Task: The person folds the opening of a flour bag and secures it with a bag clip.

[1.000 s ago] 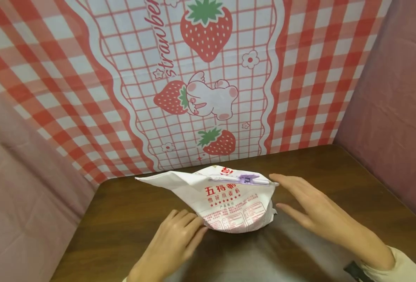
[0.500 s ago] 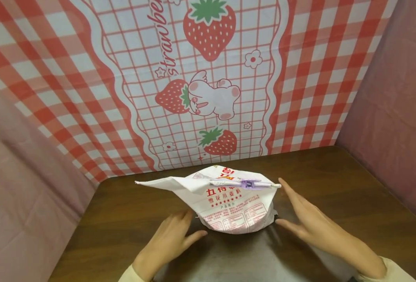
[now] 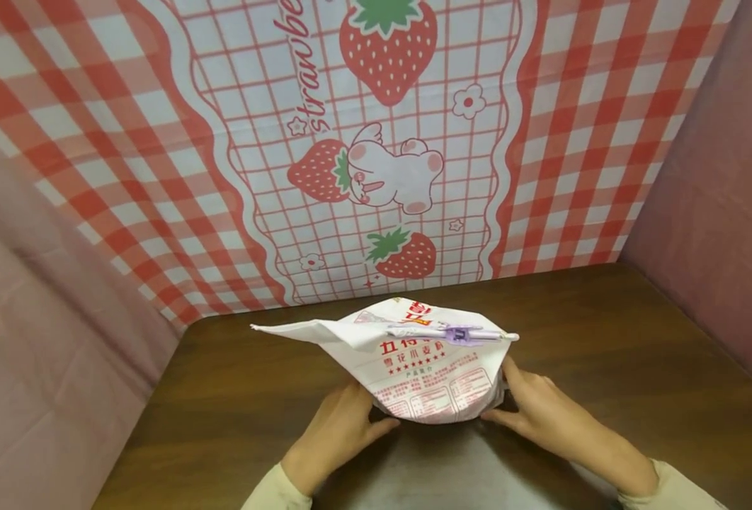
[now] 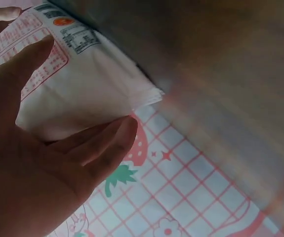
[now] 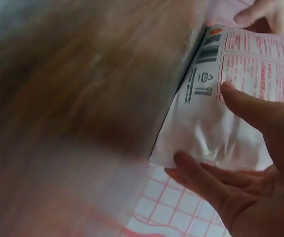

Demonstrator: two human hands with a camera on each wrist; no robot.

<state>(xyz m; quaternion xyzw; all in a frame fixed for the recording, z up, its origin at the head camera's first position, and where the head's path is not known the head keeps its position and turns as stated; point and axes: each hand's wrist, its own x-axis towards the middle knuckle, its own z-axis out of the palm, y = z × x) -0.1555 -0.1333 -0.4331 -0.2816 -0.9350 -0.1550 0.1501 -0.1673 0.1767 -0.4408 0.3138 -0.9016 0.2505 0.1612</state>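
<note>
A white flour bag [image 3: 427, 382] with red print stands upright on the table, its loose top corner pointing left. Across its folded top runs a white sealing strip with a purple clip [image 3: 462, 334]. On the bag's left side is my left hand [image 3: 338, 428], fingers reaching behind the side and partly hidden, thumb at the lower front. My right hand [image 3: 551, 411] holds the opposite side in the same way. Both wrist views show a thumb [image 4: 35, 57] over the printed face and fingers [image 5: 206, 182] along the bag's side.
The dark wooden table [image 3: 223, 397] extends to both sides of the bag. Behind it hangs a strawberry-print checked cloth [image 3: 376, 170]. Pink curtains [image 3: 714, 212] close off the left and right.
Both hands have come in from beside the bag, the left from below its left corner, and now hold its two sides. The bag stays in about the same place.
</note>
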